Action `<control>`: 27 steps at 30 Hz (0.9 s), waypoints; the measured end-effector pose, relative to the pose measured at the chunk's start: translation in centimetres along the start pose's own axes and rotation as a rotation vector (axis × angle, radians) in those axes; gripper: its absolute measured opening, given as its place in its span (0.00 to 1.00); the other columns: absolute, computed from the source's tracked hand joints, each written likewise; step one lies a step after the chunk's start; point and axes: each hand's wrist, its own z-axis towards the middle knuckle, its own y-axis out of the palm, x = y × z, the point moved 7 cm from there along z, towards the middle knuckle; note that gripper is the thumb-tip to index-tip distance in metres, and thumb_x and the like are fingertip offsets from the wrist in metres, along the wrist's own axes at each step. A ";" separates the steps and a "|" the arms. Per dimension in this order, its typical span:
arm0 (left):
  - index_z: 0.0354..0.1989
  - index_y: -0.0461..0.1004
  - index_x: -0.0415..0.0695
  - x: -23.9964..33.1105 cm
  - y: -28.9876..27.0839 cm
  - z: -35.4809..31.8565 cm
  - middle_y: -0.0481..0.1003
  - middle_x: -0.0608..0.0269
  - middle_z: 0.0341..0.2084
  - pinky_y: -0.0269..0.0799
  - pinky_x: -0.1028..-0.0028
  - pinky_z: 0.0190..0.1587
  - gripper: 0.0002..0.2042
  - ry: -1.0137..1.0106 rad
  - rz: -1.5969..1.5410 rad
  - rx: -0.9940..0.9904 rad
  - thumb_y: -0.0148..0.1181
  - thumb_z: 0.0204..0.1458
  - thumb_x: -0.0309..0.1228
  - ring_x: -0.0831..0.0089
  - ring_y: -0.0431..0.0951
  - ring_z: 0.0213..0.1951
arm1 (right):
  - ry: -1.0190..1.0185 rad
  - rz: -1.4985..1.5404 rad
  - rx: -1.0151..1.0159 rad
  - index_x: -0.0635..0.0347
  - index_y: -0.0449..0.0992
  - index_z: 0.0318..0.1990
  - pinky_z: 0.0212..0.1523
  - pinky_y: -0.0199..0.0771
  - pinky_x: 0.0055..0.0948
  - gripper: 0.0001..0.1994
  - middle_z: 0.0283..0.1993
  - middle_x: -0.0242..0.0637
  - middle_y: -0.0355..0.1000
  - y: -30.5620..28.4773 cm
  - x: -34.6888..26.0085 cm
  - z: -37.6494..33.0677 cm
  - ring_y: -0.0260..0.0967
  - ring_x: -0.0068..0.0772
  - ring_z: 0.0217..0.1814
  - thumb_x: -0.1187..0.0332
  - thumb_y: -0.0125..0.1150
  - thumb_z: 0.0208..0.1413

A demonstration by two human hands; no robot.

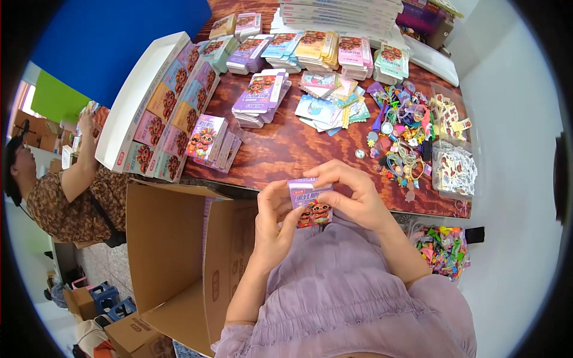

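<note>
Between my two hands, just off the table's near edge, is a small purple printed box (311, 213) with cartoon figures on its front. My left hand (276, 218) pinches its left side, thumb on the front. Across its top and right side my right hand (351, 196) is closed, fingers over the upper edge and thumb on the face. Left of my hands, a small stack of similar purple boxes (206, 140) lies on the table. Farther off sits a pile of flat purple cartons (259, 95).
A white display tray (128, 119) of small coloured boxes stands at the left. Stacks of flat cartons (316, 49) line the back. Cards (325, 107), loose trinkets (406, 134) and plastic bins (456, 170) lie right. An open cardboard box (164, 238) stands below; another person (71, 197) works at far left.
</note>
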 end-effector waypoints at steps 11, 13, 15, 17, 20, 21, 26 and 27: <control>0.67 0.53 0.40 -0.3 1.6 -0.3 0.73 0.52 0.48 0.78 0.71 0.48 0.31 -0.026 0.218 -0.143 0.57 0.56 0.13 0.68 0.79 0.46 | 0.326 0.359 0.108 0.65 0.76 0.35 0.35 0.74 0.20 0.03 0.35 0.30 0.76 -0.6 4.1 -0.3 0.72 0.14 0.37 0.78 0.64 0.55; 0.67 0.54 0.40 -0.3 1.3 -0.4 0.74 0.51 0.48 0.77 0.71 0.48 0.30 -0.046 0.166 -0.085 0.56 0.56 0.13 0.68 0.79 0.47 | 0.299 0.359 0.102 0.66 0.77 0.36 0.36 0.74 0.20 0.03 0.35 0.31 0.77 -0.3 4.4 -0.3 0.72 0.15 0.38 0.78 0.64 0.56; 0.67 0.54 0.41 -1.0 1.1 -0.4 0.74 0.52 0.48 0.77 0.72 0.49 0.30 -0.057 0.150 -0.077 0.55 0.56 0.13 0.69 0.78 0.47 | 0.272 0.362 0.092 0.67 0.78 0.37 0.37 0.74 0.20 0.03 0.35 0.31 0.77 -0.2 4.3 -0.3 0.72 0.16 0.38 0.78 0.63 0.56; 0.67 0.54 0.41 -1.3 0.8 -0.5 0.74 0.52 0.47 0.77 0.72 0.49 0.30 -0.070 0.137 -0.064 0.55 0.57 0.13 0.69 0.78 0.48 | 0.252 0.299 0.020 0.70 0.78 0.42 0.45 0.75 0.23 0.07 0.41 0.38 0.78 -0.2 3.9 -0.5 0.75 0.23 0.43 0.79 0.63 0.56; 0.68 0.53 0.41 -1.6 0.2 -0.4 0.74 0.52 0.47 0.76 0.72 0.50 0.30 -0.051 0.121 -0.057 0.53 0.57 0.13 0.70 0.78 0.48 | 0.147 0.207 -0.008 0.70 0.79 0.45 0.48 0.74 0.25 0.09 0.45 0.40 0.77 -0.1 2.9 -0.6 0.74 0.25 0.47 0.80 0.62 0.56; 0.68 0.53 0.41 -1.6 0.2 -0.3 0.73 0.52 0.48 0.76 0.72 0.50 0.30 -0.049 0.120 -0.063 0.53 0.57 0.13 0.70 0.78 0.48 | 0.148 0.205 -0.009 0.70 0.79 0.45 0.48 0.74 0.25 0.09 0.45 0.40 0.77 0.1 2.8 -0.7 0.74 0.25 0.47 0.80 0.62 0.56; 0.70 0.51 0.43 -0.4 -0.3 -0.3 0.73 0.52 0.49 0.75 0.73 0.50 0.33 -0.088 0.121 -0.087 0.53 0.57 0.12 0.70 0.78 0.48 | 0.244 0.318 0.047 0.71 0.79 0.45 0.50 0.72 0.25 0.09 0.47 0.40 0.76 0.5 3.0 -0.8 0.73 0.27 0.49 0.80 0.59 0.57; 0.71 0.51 0.43 0.0 -0.7 -0.2 0.73 0.52 0.49 0.76 0.72 0.50 0.33 -0.066 0.121 -0.091 0.53 0.57 0.12 0.70 0.78 0.48 | 0.238 0.322 0.035 0.71 0.79 0.45 0.50 0.72 0.25 0.09 0.47 0.40 0.76 0.8 2.8 -0.6 0.73 0.27 0.49 0.80 0.59 0.57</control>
